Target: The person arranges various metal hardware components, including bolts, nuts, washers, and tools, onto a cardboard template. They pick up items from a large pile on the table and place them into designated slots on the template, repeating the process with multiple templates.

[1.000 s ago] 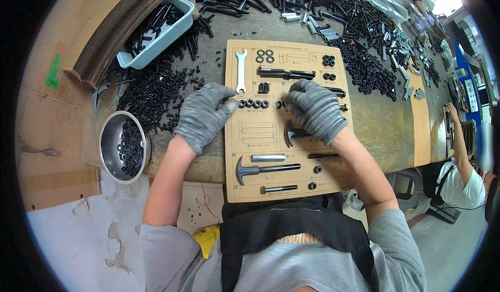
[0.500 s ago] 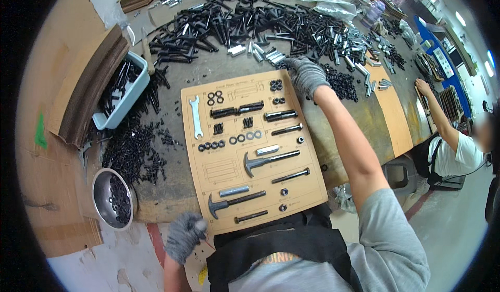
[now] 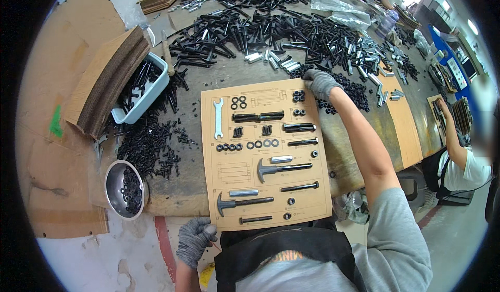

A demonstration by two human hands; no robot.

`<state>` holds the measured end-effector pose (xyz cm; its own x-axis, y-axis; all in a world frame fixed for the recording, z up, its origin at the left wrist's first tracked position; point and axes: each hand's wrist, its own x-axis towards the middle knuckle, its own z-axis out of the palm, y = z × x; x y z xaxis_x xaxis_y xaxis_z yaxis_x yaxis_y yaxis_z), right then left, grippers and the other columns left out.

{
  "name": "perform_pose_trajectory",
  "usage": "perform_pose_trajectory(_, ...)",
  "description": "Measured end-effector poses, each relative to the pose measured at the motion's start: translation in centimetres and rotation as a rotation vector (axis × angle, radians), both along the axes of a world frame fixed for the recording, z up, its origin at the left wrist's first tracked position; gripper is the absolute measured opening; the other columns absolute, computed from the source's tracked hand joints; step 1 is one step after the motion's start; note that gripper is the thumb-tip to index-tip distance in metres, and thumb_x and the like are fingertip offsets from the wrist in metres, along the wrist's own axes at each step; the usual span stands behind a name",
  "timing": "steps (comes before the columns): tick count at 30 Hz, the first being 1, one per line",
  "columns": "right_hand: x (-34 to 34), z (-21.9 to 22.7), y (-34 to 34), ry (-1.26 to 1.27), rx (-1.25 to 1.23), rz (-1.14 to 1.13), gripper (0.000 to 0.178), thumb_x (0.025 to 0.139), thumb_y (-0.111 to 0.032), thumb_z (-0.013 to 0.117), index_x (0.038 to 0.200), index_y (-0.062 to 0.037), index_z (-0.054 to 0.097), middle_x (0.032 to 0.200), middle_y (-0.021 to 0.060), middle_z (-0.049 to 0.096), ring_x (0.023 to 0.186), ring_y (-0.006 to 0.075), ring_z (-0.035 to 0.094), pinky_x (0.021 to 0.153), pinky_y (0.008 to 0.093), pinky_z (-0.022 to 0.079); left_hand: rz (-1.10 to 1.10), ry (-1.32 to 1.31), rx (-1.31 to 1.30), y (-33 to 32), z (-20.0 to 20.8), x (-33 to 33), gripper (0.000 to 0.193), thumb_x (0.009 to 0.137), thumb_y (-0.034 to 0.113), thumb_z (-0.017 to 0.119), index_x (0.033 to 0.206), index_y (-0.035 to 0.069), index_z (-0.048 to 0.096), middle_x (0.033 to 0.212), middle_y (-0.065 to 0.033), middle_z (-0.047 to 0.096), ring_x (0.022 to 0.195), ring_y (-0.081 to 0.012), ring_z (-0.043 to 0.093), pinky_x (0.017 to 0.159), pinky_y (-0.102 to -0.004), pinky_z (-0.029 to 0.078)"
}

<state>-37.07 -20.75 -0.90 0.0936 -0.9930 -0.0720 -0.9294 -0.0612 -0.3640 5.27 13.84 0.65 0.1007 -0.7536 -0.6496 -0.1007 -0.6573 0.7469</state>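
A brown cardboard sheet (image 3: 245,169) lies in front of me, its near end over the table's edge. Rows of hardware sit on it: a silver open-ended wrench (image 3: 219,118), black nuts, washers, bolts, silver sleeves and two black T-headed bolts, one of them here (image 3: 285,169). My right hand (image 3: 322,85), in a grey glove, has its fingers curled at the sheet's far right corner, against a heap of black nuts (image 3: 354,95). My left hand (image 3: 196,240), also gloved, is closed at the near left corner; a thin red strand shows by its fingers, and what they grip is hidden.
Black T-headed bolts (image 3: 250,29) and silver sleeves (image 3: 371,76) are heaped across the far table. At left stand a pale blue bin (image 3: 147,96), stacked cardboard (image 3: 107,86), loose black screws (image 3: 146,148) and a steel bowl (image 3: 111,193). Another person's arm (image 3: 453,135) is at right.
The whole view has shifted and turned slightly, so the sheet appears straighter. My left hand has come closer to the sheet's near left corner. My right hand stays at the far corner.
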Motion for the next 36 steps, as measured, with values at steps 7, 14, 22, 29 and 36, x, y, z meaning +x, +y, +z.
perform_pose_trajectory(7, -2.1, -1.2, 5.2, -0.825, 0.313, -0.304, 0.026, 0.087, -0.016, 0.064, 0.109, -0.0048, 0.06, 0.087, 0.0054, 0.064, 0.075, 0.0169, 0.064, 0.064, 0.0326, 0.058, -0.077, 0.103, -0.023, 0.3, 0.0, 1.3, 0.026, 0.085, 0.019, 0.07, 0.098, 0.0, 0.058, 0.074, -0.0094, 0.065, 0.06, -0.0157, 0.064, 0.051, -0.0263, 0.052)
perform_pose_trajectory(14, -2.6, -0.7, 10.0, -1.034, 0.501, -0.304, 0.034, 0.083, -0.012, 0.066, 0.115, -0.0048, 0.062, 0.103, 0.0075, 0.067, 0.088, 0.0173, 0.064, 0.079, 0.0362, 0.054, -0.31, -0.216, -0.146, 0.1, 0.0, 1.1, 0.028, 0.084, 0.013, 0.064, 0.106, -0.004, 0.058, 0.078, -0.0116, 0.065, 0.065, -0.0155, 0.064, 0.053, -0.026, 0.053)
perform_pose_trajectory(22, -7.2, -1.1, 12.0, -1.043, 0.226, -0.339, 0.03, 0.083, -0.011, 0.064, 0.113, -0.0051, 0.064, 0.086, 0.0046, 0.065, 0.069, 0.0148, 0.059, 0.058, 0.0308, 0.05, -0.299, -0.099, -0.207, -1.9, 2.4, -2.4, 0.037, 0.088, 0.02, 0.067, 0.117, 0.0, 0.059, 0.078, -0.0034, 0.062, 0.06, -0.0115, 0.058, 0.054, -0.0258, 0.049)
perform_pose_trajectory(29, -17.0, 0.7, 17.7, -1.21, 0.036, -0.516, 0.03, 0.078, -0.008, 0.063, 0.107, -0.0006, 0.066, 0.08, 0.0056, 0.065, 0.061, 0.0152, 0.059, 0.051, 0.0293, 0.049, -0.539, -0.081, -0.239, -7.2, 6.3, -9.1, 0.039, 0.085, 0.017, 0.069, 0.118, 0.0, 0.058, 0.082, -0.0059, 0.066, 0.063, -0.0116, 0.061, 0.054, -0.0244, 0.048)
perform_pose_trajectory(36, -28.4, 2.2, 27.9, -1.188, -0.143, -0.843, 0.026, 0.085, -0.004, 0.06, 0.11, 0.0022, 0.062, 0.093, 0.0126, 0.066, 0.079, 0.0254, 0.066, 0.069, 0.0407, 0.059, -0.768, 0.049, -0.221, -13.7, 4.8, -20.2, 0.029, 0.084, 0.007, 0.058, 0.109, -0.008, 0.061, 0.077, -0.0095, 0.065, 0.063, -0.0138, 0.063, 0.058, -0.026, 0.054)
